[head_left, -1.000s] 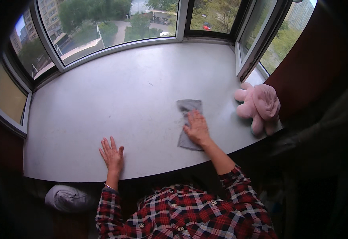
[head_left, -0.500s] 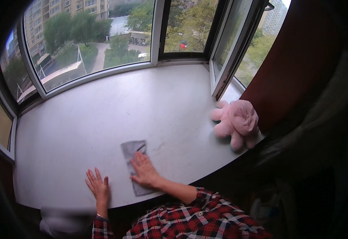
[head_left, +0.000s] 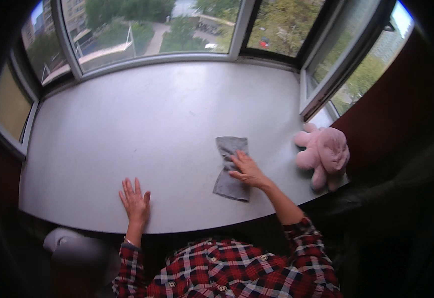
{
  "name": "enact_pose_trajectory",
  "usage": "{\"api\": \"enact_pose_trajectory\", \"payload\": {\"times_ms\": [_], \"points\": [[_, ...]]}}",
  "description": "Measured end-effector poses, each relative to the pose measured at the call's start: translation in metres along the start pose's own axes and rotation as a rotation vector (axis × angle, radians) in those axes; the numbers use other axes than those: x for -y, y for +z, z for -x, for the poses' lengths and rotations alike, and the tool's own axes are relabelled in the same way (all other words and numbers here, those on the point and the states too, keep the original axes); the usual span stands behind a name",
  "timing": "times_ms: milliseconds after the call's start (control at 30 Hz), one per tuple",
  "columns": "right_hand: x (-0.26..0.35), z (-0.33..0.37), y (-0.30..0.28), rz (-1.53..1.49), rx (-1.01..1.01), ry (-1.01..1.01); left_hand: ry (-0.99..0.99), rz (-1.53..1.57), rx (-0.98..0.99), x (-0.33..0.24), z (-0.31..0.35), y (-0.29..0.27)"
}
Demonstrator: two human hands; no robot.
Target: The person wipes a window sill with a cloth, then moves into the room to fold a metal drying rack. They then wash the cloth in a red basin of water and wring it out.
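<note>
A grey cloth (head_left: 231, 186) lies on the broad white window sill (head_left: 107, 129), right of its middle. It is gathered at its waist and fans out at both ends. My right hand (head_left: 248, 170) rests palm down on the gathered part, its fingers stretched out and pressing the cloth to the surface. Whatever the palm covers is hidden. Near the front edge, my left hand (head_left: 136, 202) lies flat on the bare sill with its fingers spread and nothing in it.
A pink plush toy (head_left: 321, 154) sits at the sill's right end, beside a window sash (head_left: 344, 59) that stands ajar. Window frames (head_left: 157, 58) border the back and left. A rounded grey-white object (head_left: 65, 238) is below the front edge at left.
My right hand has slid the cloth rightward and away from the front edge, and the cloth is now more gathered. My left hand stays flat on the sill. The view has shifted.
</note>
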State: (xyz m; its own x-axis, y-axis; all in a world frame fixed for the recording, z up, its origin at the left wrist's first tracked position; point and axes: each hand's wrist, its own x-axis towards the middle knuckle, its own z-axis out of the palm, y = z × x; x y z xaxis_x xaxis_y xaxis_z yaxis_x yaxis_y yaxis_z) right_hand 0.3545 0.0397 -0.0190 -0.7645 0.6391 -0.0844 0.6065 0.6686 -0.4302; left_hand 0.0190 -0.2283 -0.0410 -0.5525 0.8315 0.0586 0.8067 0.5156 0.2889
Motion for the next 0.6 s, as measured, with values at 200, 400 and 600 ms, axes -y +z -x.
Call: {"api": "enact_pose_trajectory", "payload": {"times_ms": [200, 400, 600], "points": [[0.023, 0.016, -0.004, 0.194, 0.073, 0.06, -0.017, -0.097, -0.007, -0.001, 0.005, -0.004], [0.026, -0.033, 0.0, 0.166, 0.0, 0.135, -0.006, -0.124, -0.004, -0.01, 0.003, -0.005], [0.029, -0.088, 0.009, 0.146, -0.027, 0.145, -0.003, -0.053, 0.009, -0.011, -0.002, -0.009]]}}
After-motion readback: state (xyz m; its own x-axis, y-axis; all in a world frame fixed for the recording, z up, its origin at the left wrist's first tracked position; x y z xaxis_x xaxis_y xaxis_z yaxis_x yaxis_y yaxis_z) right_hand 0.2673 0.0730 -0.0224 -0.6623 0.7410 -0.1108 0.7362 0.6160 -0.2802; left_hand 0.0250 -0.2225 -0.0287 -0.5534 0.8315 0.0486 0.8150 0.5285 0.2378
